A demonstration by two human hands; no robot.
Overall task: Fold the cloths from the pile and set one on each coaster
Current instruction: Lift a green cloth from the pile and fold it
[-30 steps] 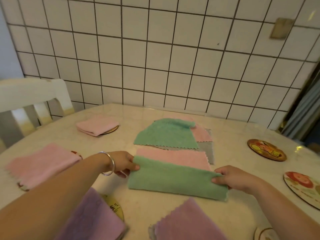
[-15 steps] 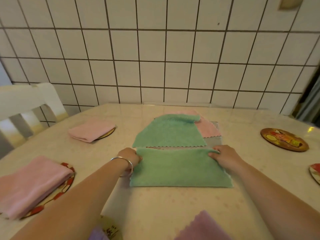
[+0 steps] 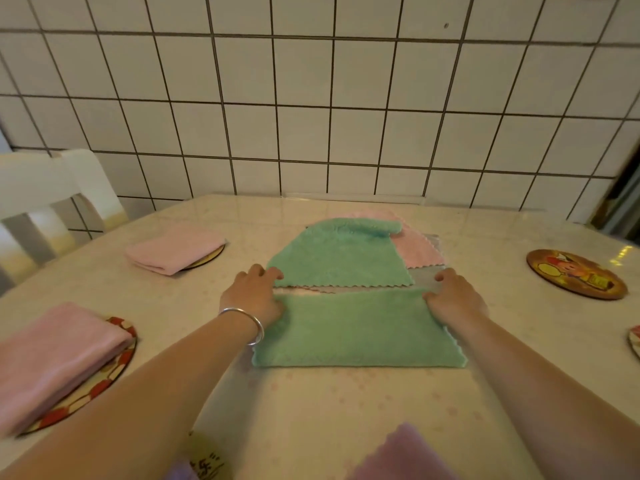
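A green cloth (image 3: 356, 327), folded in half into a long strip, lies flat on the table (image 3: 311, 403) in front of me. My left hand (image 3: 254, 292) grips its far left corner and my right hand (image 3: 452, 294) grips its far right corner, fingers curled at the edge. Just behind lies the pile: another green cloth (image 3: 341, 258) over a pink one (image 3: 415, 252) and a grey one (image 3: 427, 277). Folded pink cloths sit on a far-left coaster (image 3: 211, 258) and a red-and-white coaster (image 3: 114, 368). A picture coaster (image 3: 576, 273) on the right is bare.
Another coaster (image 3: 633, 341) shows at the right edge. A purple cloth (image 3: 401, 455) and a coaster with writing (image 3: 204, 462) lie at the near edge. A white chair (image 3: 45, 209) stands at the left, and a tiled wall (image 3: 311, 98) backs the table.
Both hands carried the near edge of the green cloth away from me and laid it down, covering the pink cloth beneath. The view has tilted up.
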